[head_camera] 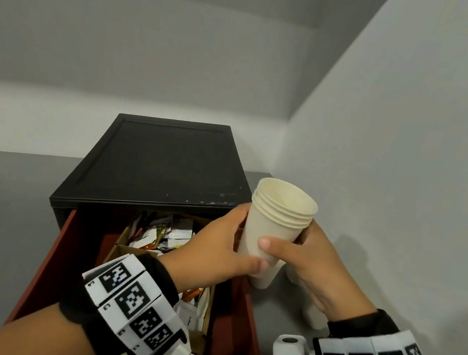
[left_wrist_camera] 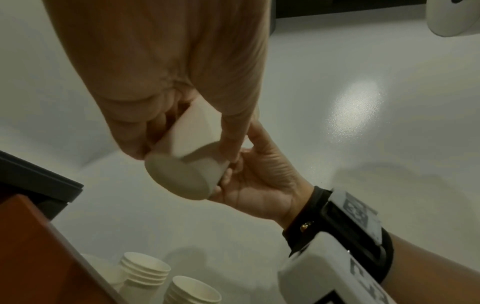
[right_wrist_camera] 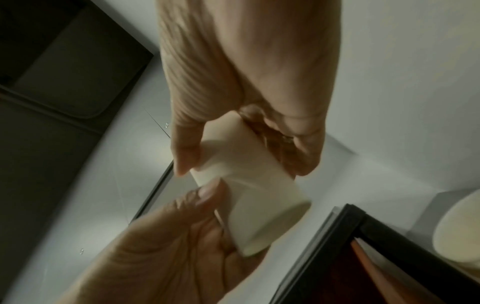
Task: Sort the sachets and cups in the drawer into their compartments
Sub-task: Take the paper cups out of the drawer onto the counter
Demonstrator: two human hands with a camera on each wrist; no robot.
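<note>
Both hands hold a nested stack of cream paper cups (head_camera: pixel 279 215) mouth-up above the right wall of the open red-brown drawer (head_camera: pixel 60 257). My left hand (head_camera: pixel 242 243) grips the stack's lower part from the left, thumb across the front. My right hand (head_camera: pixel 287 241) grips it from the right. The lowest cup (head_camera: pixel 264 277) sticks out under the others. From the left wrist, the cup bottom (left_wrist_camera: pixel 187 174) shows between the left hand (left_wrist_camera: pixel 182 127) and right hand (left_wrist_camera: pixel 259 174). Mixed sachets (head_camera: pixel 162 233) fill the drawer's cardboard compartments (head_camera: pixel 120 251).
The black cabinet top (head_camera: pixel 161 162) lies behind the drawer. More cup stacks (left_wrist_camera: pixel 145 273) (left_wrist_camera: pixel 192 292) stand on the grey counter right of the drawer, one partly hidden under my right hand (head_camera: pixel 312 315). A white wall rises close on the right.
</note>
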